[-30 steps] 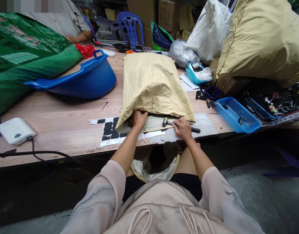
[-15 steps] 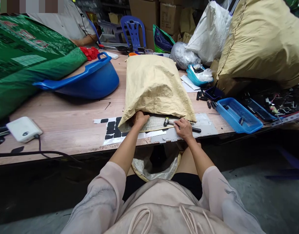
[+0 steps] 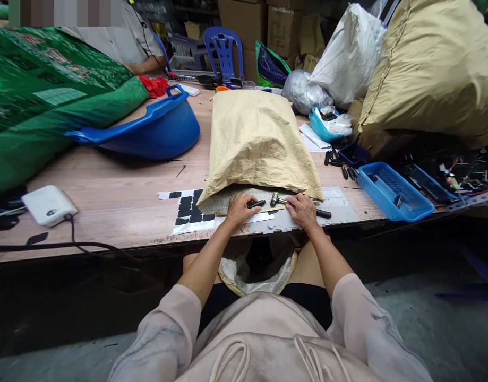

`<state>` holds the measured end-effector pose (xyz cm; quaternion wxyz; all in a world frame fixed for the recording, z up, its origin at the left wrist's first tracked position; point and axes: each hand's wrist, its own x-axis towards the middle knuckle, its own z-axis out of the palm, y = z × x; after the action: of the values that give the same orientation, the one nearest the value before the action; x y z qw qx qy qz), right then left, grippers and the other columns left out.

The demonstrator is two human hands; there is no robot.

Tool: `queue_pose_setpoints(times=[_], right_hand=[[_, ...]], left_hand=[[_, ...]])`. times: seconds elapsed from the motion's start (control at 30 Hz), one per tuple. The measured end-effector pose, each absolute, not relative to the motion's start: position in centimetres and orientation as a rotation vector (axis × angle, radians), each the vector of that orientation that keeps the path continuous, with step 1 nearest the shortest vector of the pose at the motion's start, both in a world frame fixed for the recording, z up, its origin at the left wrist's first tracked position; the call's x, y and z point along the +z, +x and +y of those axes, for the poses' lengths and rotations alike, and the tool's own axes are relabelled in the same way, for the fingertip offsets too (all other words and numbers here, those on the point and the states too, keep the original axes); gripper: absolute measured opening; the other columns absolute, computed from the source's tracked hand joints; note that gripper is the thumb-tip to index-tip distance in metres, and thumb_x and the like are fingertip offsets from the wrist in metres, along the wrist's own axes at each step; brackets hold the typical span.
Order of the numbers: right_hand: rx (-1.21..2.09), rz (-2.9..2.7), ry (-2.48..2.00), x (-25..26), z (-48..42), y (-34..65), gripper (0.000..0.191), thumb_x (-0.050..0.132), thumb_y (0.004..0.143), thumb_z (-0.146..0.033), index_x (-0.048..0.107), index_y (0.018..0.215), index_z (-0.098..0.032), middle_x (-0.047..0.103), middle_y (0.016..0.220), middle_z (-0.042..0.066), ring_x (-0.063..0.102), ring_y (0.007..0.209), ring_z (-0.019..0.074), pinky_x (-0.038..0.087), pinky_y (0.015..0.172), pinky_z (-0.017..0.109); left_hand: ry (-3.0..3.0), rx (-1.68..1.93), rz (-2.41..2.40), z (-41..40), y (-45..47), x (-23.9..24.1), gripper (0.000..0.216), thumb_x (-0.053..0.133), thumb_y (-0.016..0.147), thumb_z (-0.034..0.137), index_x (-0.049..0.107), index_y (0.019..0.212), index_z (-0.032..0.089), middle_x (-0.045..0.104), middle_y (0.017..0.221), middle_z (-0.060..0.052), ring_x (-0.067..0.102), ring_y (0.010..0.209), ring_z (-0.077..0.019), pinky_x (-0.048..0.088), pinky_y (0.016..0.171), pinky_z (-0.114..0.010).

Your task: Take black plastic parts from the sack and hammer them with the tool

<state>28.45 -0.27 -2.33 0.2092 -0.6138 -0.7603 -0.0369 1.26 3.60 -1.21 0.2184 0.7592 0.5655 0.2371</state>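
Observation:
My left hand [image 3: 238, 210] is closed on a small black elongated piece [image 3: 257, 203], its tip pointing right. It is in front of the open mouth of a tan woven sack [image 3: 259, 132] that lies on the table. My right hand [image 3: 302, 209] is closed around the shaft of a small hammer [image 3: 274, 199] with a silver head and a black grip. The hammer lies nearly level, head to the left, close to the black piece. Beneath both hands is a grey board [image 3: 339, 208]. Left of it lies a white sheet with black rounded stickers [image 3: 190, 207].
A blue basin [image 3: 160, 130] and a green sack [image 3: 68, 119] are on the left, near a white box with a cable [image 3: 48, 204]. At right stand a blue basket [image 3: 395, 196] and a large tan sack [image 3: 435, 74]. Another person's arm [image 3: 150, 64] rests at the far side.
My left hand has come out of the sack's mouth with the black piece and moved right toward the hammer. My right hand still holds the hammer. The whole view has shifted slightly.

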Motion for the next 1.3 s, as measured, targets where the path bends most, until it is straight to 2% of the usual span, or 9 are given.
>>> queue_pose_setpoints(times=[0.13, 0.33, 0.6, 0.8, 1.03, 1.17, 1.3], right_hand=[[-0.14, -2.132, -1.727, -2.3, -0.2, 28.5, 0.023, 0.059, 0.103, -0.036, 0.077, 0.112, -0.027, 0.066, 0.101, 0.007, 0.054, 0.098, 0.0244, 0.038, 0.086, 0.035], [-0.138, -2.143, -1.68, -1.4, -0.3, 28.4, 0.026, 0.053, 0.106, -0.035, 0.076, 0.107, -0.025, 0.067, 0.098, 0.007, 0.057, 0.097, 0.024, 0.041, 0.084, 0.034], [0.019, -1.986, -1.546, 0.5, -1.9, 24.2, 0.034, 0.044, 0.11, -0.037, 0.074, 0.122, -0.026, 0.07, 0.105, 0.005, 0.066, 0.095, 0.0179, 0.048, 0.078, 0.026], [-0.059, -2.036, -1.51, 0.2, -2.7, 21.8, 0.037, 0.045, 0.11, -0.033, 0.071, 0.136, -0.031, 0.069, 0.097, 0.004, 0.064, 0.089, 0.0161, 0.045, 0.072, 0.023], [-0.071, -2.143, -1.637, -0.3, -2.8, 21.9, 0.036, 0.049, 0.108, -0.029, 0.073, 0.135, -0.036, 0.067, 0.095, 0.004, 0.061, 0.088, 0.0169, 0.042, 0.07, 0.025], [-0.107, -2.038, -1.648, -0.1, -2.8, 22.6, 0.038, 0.046, 0.109, -0.029, 0.072, 0.137, -0.035, 0.067, 0.096, 0.005, 0.062, 0.091, 0.017, 0.043, 0.074, 0.024], [-0.089, -2.081, -1.644, -0.4, -3.0, 23.1, 0.037, 0.047, 0.109, -0.029, 0.075, 0.133, -0.034, 0.067, 0.094, 0.004, 0.063, 0.089, 0.0167, 0.042, 0.071, 0.024]], left_hand=[[2.072, 0.674, 1.562, 3.4, 1.5, -1.4, 0.02, 0.081, 0.08, 0.033, 0.081, 0.099, 0.027, 0.076, 0.102, -0.004, 0.064, 0.104, -0.0271, 0.045, 0.093, -0.04], [1.97, 0.697, 1.543, 3.8, 1.3, -1.4, 0.021, 0.085, 0.075, 0.031, 0.081, 0.095, 0.026, 0.077, 0.1, -0.002, 0.065, 0.102, -0.026, 0.046, 0.093, -0.039], [1.854, 0.712, 1.529, 4.1, 1.7, -1.2, 0.023, 0.089, 0.07, 0.031, 0.083, 0.091, 0.027, 0.077, 0.098, -0.001, 0.066, 0.098, -0.0252, 0.047, 0.092, -0.038], [1.87, 0.734, 1.541, 4.1, 1.8, -1.3, 0.018, 0.089, 0.07, 0.03, 0.083, 0.086, 0.025, 0.077, 0.095, -0.002, 0.066, 0.095, -0.0232, 0.047, 0.088, -0.036], [1.87, 0.759, 1.544, 4.0, 1.9, -1.4, 0.018, 0.086, 0.071, 0.032, 0.085, 0.089, 0.028, 0.077, 0.094, 0.0, 0.067, 0.095, -0.0234, 0.05, 0.087, -0.036], [1.862, 0.784, 1.548, 3.9, 2.0, -1.6, 0.018, 0.087, 0.071, 0.032, 0.086, 0.089, 0.028, 0.078, 0.094, -0.002, 0.067, 0.098, -0.0255, 0.051, 0.087, -0.038], [1.873, 0.768, 1.579, 3.8, 2.1, -1.5, 0.017, 0.087, 0.072, 0.033, 0.086, 0.088, 0.028, 0.077, 0.093, -0.002, 0.067, 0.098, -0.0257, 0.05, 0.089, -0.038]])
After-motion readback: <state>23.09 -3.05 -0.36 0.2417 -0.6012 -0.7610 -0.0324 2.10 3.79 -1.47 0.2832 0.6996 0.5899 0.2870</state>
